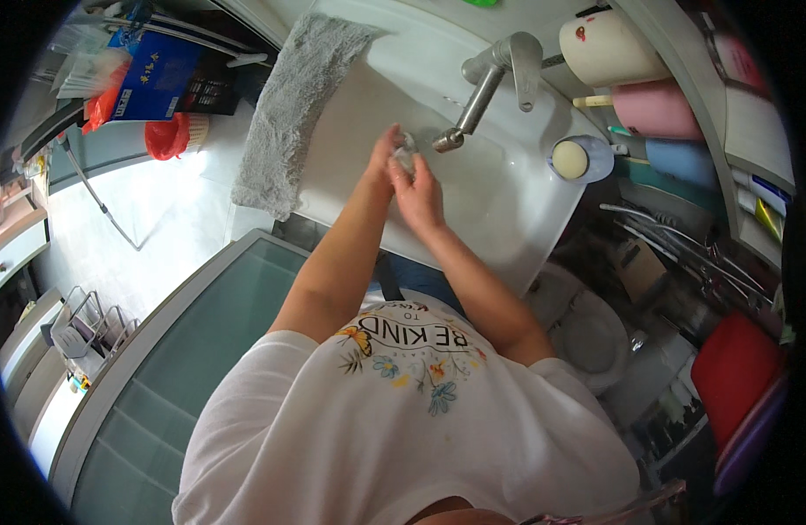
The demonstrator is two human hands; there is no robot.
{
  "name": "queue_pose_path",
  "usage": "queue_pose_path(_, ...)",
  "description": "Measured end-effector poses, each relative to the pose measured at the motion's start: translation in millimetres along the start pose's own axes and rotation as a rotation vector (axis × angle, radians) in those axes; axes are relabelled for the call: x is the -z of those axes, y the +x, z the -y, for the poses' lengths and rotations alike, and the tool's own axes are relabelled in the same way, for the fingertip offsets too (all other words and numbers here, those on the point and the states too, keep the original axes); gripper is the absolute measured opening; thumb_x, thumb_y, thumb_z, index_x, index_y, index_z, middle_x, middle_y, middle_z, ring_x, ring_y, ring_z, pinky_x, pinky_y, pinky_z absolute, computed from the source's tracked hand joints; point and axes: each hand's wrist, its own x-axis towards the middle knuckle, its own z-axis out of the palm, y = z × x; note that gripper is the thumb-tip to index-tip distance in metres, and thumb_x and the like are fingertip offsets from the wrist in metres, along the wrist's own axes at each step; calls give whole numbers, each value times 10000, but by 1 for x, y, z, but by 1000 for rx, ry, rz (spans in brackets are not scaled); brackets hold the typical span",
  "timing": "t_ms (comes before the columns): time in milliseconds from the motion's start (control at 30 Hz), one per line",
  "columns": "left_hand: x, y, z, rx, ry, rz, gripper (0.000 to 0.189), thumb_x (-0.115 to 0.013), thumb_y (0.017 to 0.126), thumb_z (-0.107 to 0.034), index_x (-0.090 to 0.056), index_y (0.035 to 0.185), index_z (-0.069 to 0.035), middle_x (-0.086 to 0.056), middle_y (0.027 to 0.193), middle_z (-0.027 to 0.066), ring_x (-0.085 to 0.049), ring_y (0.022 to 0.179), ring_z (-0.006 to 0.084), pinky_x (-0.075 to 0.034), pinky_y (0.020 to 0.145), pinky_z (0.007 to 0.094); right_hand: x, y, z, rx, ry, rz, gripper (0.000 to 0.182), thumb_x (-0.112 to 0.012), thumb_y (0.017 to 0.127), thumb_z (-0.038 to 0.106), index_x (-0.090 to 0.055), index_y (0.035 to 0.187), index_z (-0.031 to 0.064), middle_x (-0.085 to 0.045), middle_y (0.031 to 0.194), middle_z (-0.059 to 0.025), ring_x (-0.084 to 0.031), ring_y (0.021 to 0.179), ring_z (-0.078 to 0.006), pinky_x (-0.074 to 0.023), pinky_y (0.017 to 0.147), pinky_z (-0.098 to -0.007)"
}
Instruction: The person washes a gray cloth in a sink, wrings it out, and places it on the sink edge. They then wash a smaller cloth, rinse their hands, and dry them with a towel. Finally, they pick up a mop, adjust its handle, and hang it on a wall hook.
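Observation:
My left hand [381, 157] and my right hand [421, 195] meet over the white washbasin [340, 147], to the left of the faucet spout. Between their fingers is a small, shiny, clear or whitish thing [406, 149]. It is partly covered by the fingers, and its kind cannot be made out. Both hands touch it. The metal faucet [488, 88] reaches over the bowl, its spout tip close to my right hand. Some water seems to lie in the basin behind the hands.
A grey towel [298, 105] drapes over the basin's left rim. On the right corner, a bar of soap [569, 160] sits in a soap dish [598, 161]. Several cups [613, 49] line the right shelf. Below are a toilet [587, 335] and a red basin [734, 380]. A glass door panel [199, 348] stands at left.

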Motion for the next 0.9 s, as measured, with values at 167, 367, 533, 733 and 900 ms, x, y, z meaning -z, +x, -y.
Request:
queue_pose_path(167,-5,-3,23,-109,62,-130,309,-422,920,-351,-536,862,-69,-551,713,72,-526,593,190,-461,519,336,-2,9,-17,109,-236,-217,418,-532,856,459,-626,901,55,-608,677,-215,-600,678,-417,-473,606,-464)
queue_pose_path(367,-38,-49,22,-231,400,-86,281,-535,899,-283,-570,1048,-47,-606,890,36,-585,800,142,-480,690,287,55,64,-63,311,-358,-108,229,-556,839,287,-569,954,89,-615,881,-143,-577,855,-333,-461,719,-439)
queue_pose_path(533,-4,-62,-14,-766,1220,-309,311,-597,855,-245,-604,1043,3,-636,1008,102,-590,909,162,-461,811,284,94,55,-84,486,-261,-169,341,-593,738,75,-539,1075,75,-565,1038,-118,-501,968,-323,-425,823,-411)
queue_pose_path(733,39,-41,-2,-599,1172,-418,479,-576,837,-274,-474,1248,-49,-577,1149,164,-552,1058,287,-448,879,359,75,56,-127,-46,-366,-167,450,-651,754,306,-551,1101,38,-566,1081,-150,-520,1023,-332,-431,863,-413)
queue_pose_path(900,-24,-60,19,-108,419,-319,668,-462,863,-542,-370,1329,-73,-371,1371,182,-407,1225,321,-371,965,504,10,76,-115,-182,-89,-20,466,-585,843,331,-472,1142,-8,-578,1041,-256,-565,966,-401,-435,822,-464)
